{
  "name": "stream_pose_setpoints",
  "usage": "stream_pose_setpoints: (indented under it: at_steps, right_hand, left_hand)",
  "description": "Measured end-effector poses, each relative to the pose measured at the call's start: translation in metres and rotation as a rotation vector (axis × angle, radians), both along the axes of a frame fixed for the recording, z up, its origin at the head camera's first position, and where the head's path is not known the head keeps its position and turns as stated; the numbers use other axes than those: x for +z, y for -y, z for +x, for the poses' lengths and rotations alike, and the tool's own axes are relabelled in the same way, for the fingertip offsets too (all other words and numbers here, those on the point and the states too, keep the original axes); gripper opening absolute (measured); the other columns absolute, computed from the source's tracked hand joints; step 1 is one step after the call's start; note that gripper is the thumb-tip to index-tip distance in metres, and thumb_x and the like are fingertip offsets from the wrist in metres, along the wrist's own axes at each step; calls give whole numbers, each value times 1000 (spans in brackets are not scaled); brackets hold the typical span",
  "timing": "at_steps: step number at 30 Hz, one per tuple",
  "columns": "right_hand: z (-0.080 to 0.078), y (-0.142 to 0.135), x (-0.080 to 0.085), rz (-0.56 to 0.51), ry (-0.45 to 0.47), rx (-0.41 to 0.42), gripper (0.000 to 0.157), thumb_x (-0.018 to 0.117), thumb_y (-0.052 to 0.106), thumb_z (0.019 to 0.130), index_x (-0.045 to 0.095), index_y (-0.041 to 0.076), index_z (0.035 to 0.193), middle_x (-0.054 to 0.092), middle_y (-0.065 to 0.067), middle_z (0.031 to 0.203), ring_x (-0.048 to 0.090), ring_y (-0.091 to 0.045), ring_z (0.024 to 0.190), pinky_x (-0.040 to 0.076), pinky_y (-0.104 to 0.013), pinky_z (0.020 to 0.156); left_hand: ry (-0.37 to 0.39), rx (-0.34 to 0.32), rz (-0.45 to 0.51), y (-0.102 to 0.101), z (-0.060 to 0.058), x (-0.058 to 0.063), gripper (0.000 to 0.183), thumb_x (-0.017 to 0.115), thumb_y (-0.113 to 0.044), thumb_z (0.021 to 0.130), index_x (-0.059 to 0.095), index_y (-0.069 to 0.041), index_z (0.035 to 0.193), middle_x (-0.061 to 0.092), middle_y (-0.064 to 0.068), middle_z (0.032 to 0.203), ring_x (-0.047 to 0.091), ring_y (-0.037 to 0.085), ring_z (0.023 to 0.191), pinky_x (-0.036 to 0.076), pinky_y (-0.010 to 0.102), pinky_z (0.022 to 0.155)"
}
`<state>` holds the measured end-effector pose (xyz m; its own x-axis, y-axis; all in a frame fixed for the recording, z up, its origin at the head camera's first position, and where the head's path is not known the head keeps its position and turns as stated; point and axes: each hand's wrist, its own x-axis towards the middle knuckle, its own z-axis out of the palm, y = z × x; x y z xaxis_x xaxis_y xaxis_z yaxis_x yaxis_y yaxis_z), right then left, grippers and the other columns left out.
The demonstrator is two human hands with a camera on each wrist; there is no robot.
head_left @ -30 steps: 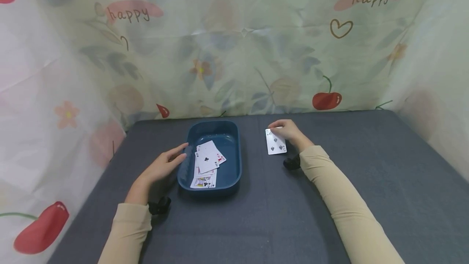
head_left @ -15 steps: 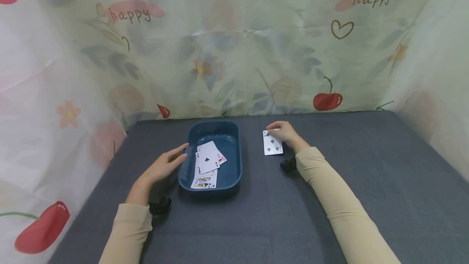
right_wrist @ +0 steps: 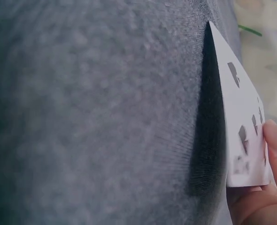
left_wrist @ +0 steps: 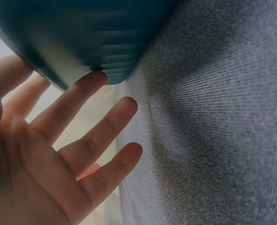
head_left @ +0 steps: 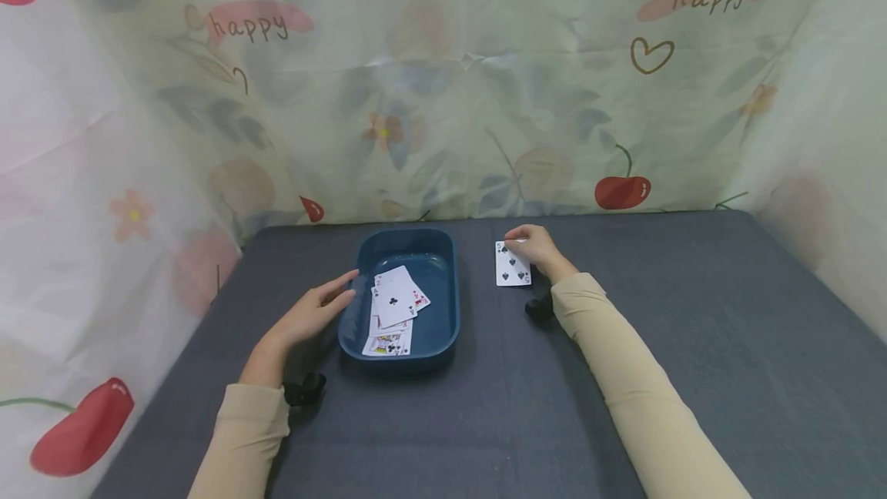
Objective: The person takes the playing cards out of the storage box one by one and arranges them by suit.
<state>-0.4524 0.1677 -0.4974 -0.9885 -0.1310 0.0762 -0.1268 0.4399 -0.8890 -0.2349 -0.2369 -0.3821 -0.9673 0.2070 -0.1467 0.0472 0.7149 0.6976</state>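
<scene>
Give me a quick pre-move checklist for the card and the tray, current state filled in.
1. Spade card pinched by the right hand: ok, thumb and fingers on it.
2. Spade card over the blue tray: not ok, it is outside, to the right.
3. Spade card wholly off the cloth: cannot tell, its far corner looks close to it.
4. Left hand at the tray: ok, fingertips at the left rim.
5. Bare floor in the tray: ok, on the right side.
6. Loose cards inside squared up: not ok, overlapping at angles.
</scene>
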Motion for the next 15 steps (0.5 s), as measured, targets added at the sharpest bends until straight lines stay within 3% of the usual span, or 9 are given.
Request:
stream_pose_setpoints:
  at_steps: [2, 5, 9, 11, 15]
  right_hand:
    - [-40, -9, -34, 9, 5, -38, 22, 75, 26, 78, 69, 13, 95, 67, -5, 97, 59, -16, 77, 49, -27, 64]
    - [-57, -12, -47, -2, 63, -49, 30, 72, 21, 81, 66, 8, 107, 66, -12, 107, 62, -22, 87, 51, -32, 72]
    - [-50, -9, -36, 1, 85, -66, 35, 69, 13, 82, 62, 3, 114, 65, -18, 113, 63, -26, 96, 52, -34, 79]
    - [-44, -6, -29, -1, 51, -74, 31, 69, 10, 80, 63, 4, 110, 67, -18, 107, 65, -24, 90, 53, -31, 74]
    - [-37, -5, -20, -8, 48, -68, 33, 70, 12, 80, 63, 6, 111, 68, -16, 107, 65, -24, 91, 53, -32, 77]
  left_hand:
    - [-2, -4, 4, 0, 0, 0, 57, 41, -42, 98, 25, -22, 149, 27, 16, 153, 31, 39, 138, 29, 57, 109]
    - [-9, -11, 8, 0, 1, 0, 56, 41, -41, 99, 25, -21, 149, 27, 16, 153, 31, 39, 138, 28, 57, 110]
    - [-10, -16, 13, 1, 1, 0, 56, 40, -40, 99, 25, -21, 149, 27, 16, 153, 30, 39, 139, 27, 58, 110]
    - [-7, -15, 14, 1, 1, 0, 56, 40, -41, 99, 24, -21, 149, 27, 16, 153, 30, 39, 139, 27, 58, 110]
    - [-5, -11, 13, 0, 1, 0, 57, 40, -42, 98, 24, -22, 149, 26, 16, 153, 29, 39, 139, 27, 58, 110]
